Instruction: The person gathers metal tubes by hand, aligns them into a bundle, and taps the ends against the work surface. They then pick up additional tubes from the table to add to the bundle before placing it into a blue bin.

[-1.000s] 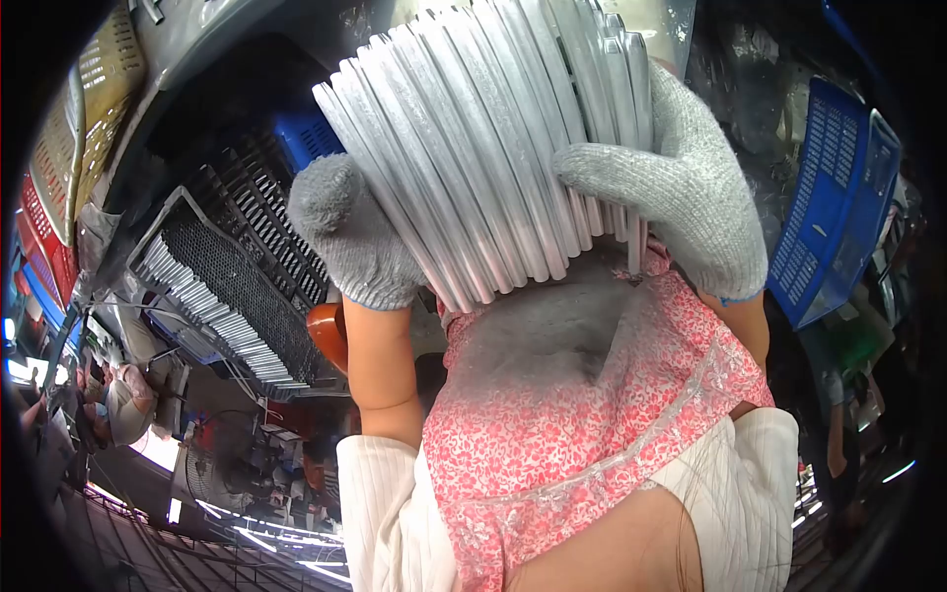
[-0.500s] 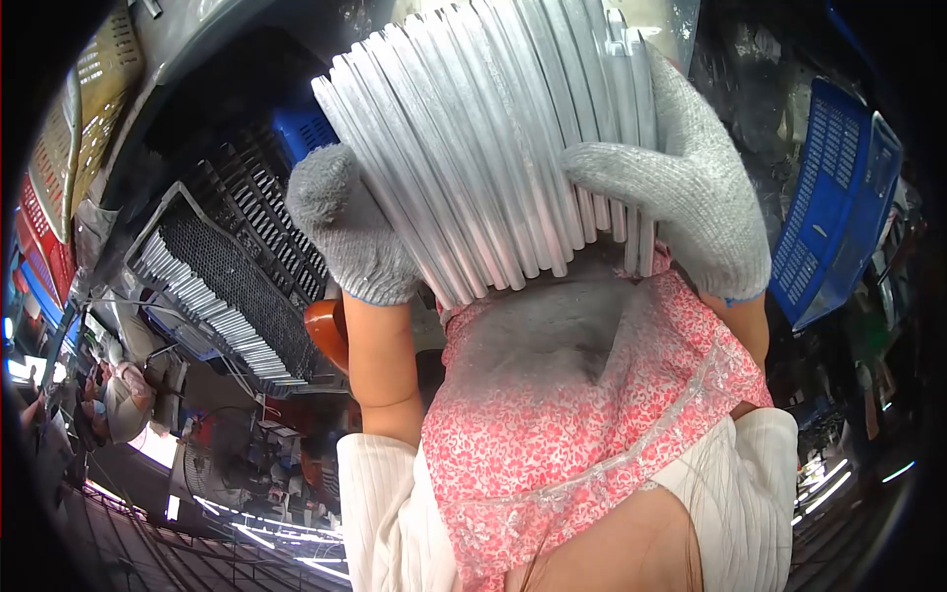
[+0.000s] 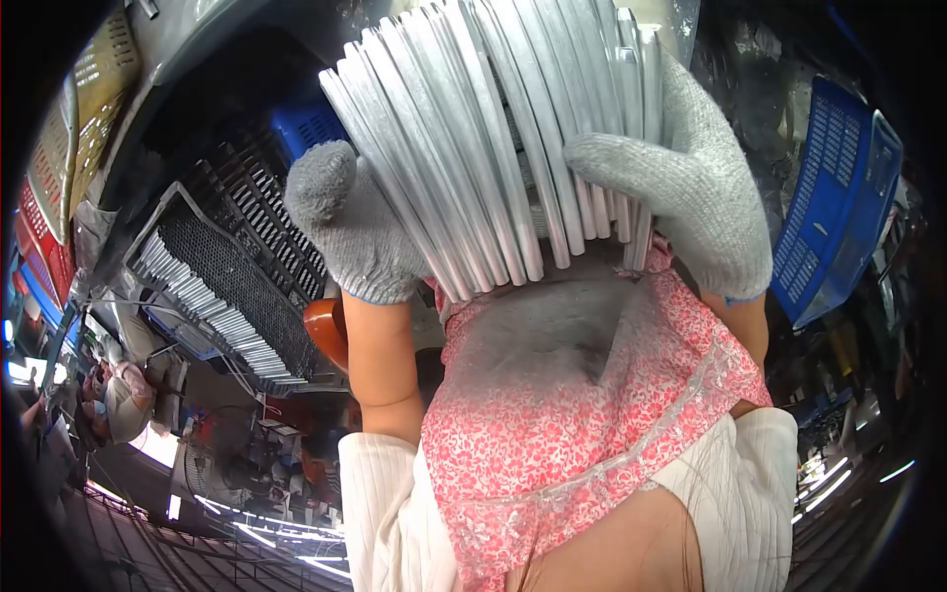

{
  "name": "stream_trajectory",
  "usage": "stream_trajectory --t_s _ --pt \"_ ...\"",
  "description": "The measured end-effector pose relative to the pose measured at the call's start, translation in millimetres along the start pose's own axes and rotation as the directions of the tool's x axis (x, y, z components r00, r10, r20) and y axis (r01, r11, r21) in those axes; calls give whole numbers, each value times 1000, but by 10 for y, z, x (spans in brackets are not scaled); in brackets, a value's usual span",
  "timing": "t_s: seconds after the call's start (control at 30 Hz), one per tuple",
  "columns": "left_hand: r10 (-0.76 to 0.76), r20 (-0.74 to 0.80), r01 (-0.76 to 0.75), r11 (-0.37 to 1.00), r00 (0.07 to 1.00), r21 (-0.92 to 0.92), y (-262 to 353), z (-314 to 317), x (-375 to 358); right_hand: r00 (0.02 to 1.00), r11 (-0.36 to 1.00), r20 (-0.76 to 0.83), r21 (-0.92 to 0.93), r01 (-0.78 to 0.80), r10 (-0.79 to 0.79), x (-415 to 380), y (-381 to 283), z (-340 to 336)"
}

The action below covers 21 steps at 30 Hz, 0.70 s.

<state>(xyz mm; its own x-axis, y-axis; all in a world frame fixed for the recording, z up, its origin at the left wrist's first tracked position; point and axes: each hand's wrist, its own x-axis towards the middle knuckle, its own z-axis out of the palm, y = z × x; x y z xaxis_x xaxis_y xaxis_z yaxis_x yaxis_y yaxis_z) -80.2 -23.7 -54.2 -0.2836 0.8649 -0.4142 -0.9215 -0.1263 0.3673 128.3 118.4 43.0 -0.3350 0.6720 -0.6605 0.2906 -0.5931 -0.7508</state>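
A row of long silvery metal strips stands side by side in front of my apron, spread like a fan. My left hand, in a grey knitted glove, holds the row at its left side. Its thumb points up beside the end strip, and its fingers are hidden behind the strips. My right hand, in a matching glove, clasps the right side, with its thumb lying across the front of the strips. A narrow gap parts the row near the middle, and some grey shows through it.
At left, a black mesh crate holds a line of similar strips. A blue basket stands at right. Yellow and red baskets are at the far left. An orange rounded object is by my left forearm. A person sits in the left background.
A gap has opened in the middle of the row of strips. The left strips have shifted slightly rightward at their lower ends. Both hands stay nearly in place.
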Motion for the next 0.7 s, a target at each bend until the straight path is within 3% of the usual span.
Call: stream_trajectory --t_s 0.13,0.17,0.2,0.27,0.3,0.5,0.6,0.7 --pt "200 -55 -151 870 978 469 -6 -51 5 989 989 -49 45 144 -142 -28 34 133" --pt "251 -53 -176 800 967 574 -8 -56 6 984 988 -91 -28 151 -153 -28 48 169" --pt "282 -31 -202 758 959 621 -14 -54 6 977 983 -131 -100 154 -166 -28 54 187" --pt "316 10 -245 715 949 655 -10 -52 9 989 991 -74 -28 129 -130 26 86 83" --pt "329 27 -262 698 944 666 -13 -67 20 995 994 -17 41 97 -97 44 97 43" --pt "352 84 -321 697 932 641 -22 -32 11 989 991 -61 21 136 -134 11 71 52" --pt "275 93 -281 796 957 537 -28 135 -20 996 998 -58 2 70 -70 -1 50 70" --pt "116 -44 -100 959 992 264 11 251 -25 998 999 -45 33 36 -34 12 49 81"
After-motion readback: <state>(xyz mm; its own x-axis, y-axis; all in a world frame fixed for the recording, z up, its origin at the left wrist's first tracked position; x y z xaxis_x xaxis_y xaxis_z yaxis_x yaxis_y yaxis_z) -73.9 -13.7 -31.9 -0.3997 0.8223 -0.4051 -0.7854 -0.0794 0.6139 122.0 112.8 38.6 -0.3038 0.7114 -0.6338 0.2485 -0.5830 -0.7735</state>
